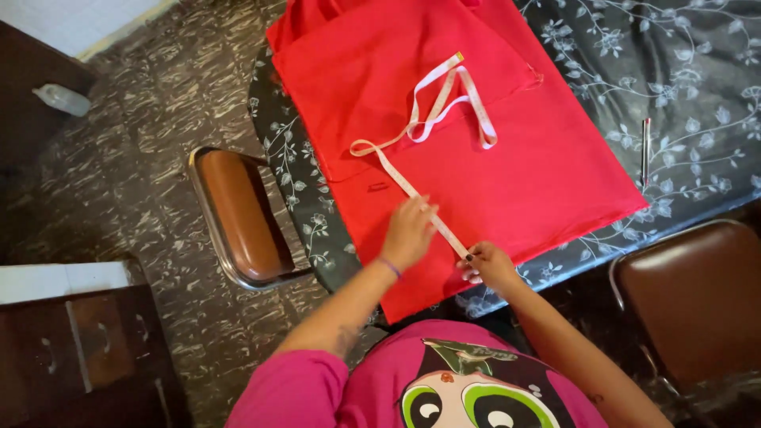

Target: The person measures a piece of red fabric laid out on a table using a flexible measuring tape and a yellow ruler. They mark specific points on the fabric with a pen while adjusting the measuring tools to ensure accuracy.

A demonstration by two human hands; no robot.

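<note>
Dark floral worktop (697, 95) over a mottled floor, red cloth (507, 158) spread across it.

From the head camera, the cloth's far edge runs out of the top of the picture and its near corner hangs over the worktop's edge. A tape (444, 111) lies on it, looped near the middle, one straight length running down to the near edge. The left hand (408, 231) presses that length flat on the cloth, fingers curled down on it and hiding part of it. The right hand (487, 265) pinches the tape's end at the cloth's near edge, fingers narrow. A thin pen (645, 147) lies right of the cloth, too small to make out well. A brown chair (238, 214) stands left; another chair (697, 293) is cut off at right. A clear bottle (63, 100) lies far left, its label unreadable.
</note>
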